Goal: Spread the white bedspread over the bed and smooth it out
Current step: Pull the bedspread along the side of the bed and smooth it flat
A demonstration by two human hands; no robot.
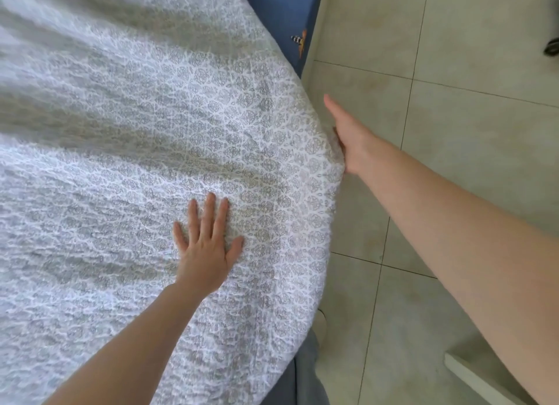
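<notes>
Coverage is largely achieved: the white bedspread with a grey woven lattice pattern (pixel 136 138) lies across the bed surface and fills most of the view, draping over the near side edge.

Left hand (pixel 205 241): flat on top of the bedspread near the side edge, fingers straight and slightly spread, palm pressing down. It holds nothing; it presses the fabric against the mattress.

Right hand (pixel 348 135): at the overhanging side edge of the bedspread. The thumb points away from the person; the other fingers are hidden behind the fabric and appear to curl round the hem. The exact form of the grip cannot be confirmed from this angle.

Underlying layer: a blue sheet with a small printed bee motif (pixel 281 14) shows beyond the bedspread's far edge, beside the pale tiled floor (pixel 453 132). A strip of blue-grey fabric (pixel 302 374) also shows at the near lower edge.

Surface condition: shallow ripples and soft folds run across the fabric left of the left hand and toward the far side. The far portion is blurred, so its finish cannot be judged.

Assessment: spreading appears mostly done on the visible side. Remaining work, as judged here: draw the side edge straight, cover the exposed blue corner if intended, and smooth the residual ripples outward.
</notes>
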